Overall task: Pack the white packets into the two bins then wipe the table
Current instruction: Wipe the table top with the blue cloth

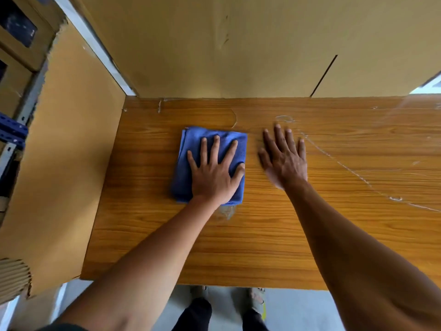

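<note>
A folded blue cloth [191, 149] lies on the wooden table [262, 235], left of centre. My left hand [216, 170] presses flat on the cloth with its fingers spread. Just to the right of the cloth, my right hand [284, 156] is open with straight fingers, flat over the bare wood; its heel is blurred. No white packets or bins appear in this view.
Cardboard panels stand behind the table [238, 44] and along its left side [62, 163]. Whitish streaks [346, 168] cross the right part of the tabletop. A dull smudge [225, 212] sits below the cloth. My feet show on the floor under the near edge.
</note>
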Demonstrator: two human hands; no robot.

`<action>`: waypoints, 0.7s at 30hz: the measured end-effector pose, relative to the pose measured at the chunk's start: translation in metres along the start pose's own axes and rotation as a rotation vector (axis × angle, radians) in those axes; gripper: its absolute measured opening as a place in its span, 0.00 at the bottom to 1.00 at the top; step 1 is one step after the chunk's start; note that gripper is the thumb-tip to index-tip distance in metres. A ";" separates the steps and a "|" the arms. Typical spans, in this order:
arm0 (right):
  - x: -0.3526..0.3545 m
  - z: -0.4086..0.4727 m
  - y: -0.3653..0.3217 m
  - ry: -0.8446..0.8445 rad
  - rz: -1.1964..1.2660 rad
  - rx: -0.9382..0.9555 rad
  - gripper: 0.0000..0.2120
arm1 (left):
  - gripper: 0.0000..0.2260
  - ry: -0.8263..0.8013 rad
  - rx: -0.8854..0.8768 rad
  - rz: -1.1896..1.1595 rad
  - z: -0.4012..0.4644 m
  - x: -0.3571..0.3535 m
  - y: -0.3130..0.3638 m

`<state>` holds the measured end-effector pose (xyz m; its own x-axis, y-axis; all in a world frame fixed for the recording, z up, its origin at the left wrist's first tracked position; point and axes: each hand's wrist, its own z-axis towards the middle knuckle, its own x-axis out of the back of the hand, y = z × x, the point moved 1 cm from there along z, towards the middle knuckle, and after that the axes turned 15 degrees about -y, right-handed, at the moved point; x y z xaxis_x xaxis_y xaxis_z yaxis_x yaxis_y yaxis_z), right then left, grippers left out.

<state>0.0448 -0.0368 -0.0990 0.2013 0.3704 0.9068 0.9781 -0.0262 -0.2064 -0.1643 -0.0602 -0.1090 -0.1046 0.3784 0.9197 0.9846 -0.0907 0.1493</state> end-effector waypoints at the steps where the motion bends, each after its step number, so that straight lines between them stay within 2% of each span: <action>1: 0.000 0.002 0.003 0.013 -0.024 -0.001 0.31 | 0.32 0.009 0.014 -0.027 0.019 0.008 0.004; 5: -0.002 0.008 0.008 0.041 -0.043 -0.003 0.30 | 0.33 -0.005 0.095 -0.068 0.094 0.040 0.018; 8: -0.003 0.010 0.009 0.038 -0.032 -0.004 0.30 | 0.33 -0.038 0.118 -0.067 0.117 0.050 0.022; 16: 0.001 0.009 0.010 0.033 -0.011 0.004 0.31 | 0.32 0.025 0.111 -0.017 0.020 0.003 0.023; 21: -0.002 0.010 0.011 0.056 -0.013 -0.001 0.31 | 0.33 0.037 0.129 -0.034 0.060 0.021 0.015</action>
<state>0.0547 -0.0283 -0.1071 0.1912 0.3184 0.9285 0.9807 -0.0225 -0.1942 -0.1438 0.0016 -0.1097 -0.1408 0.3448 0.9281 0.9900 0.0420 0.1346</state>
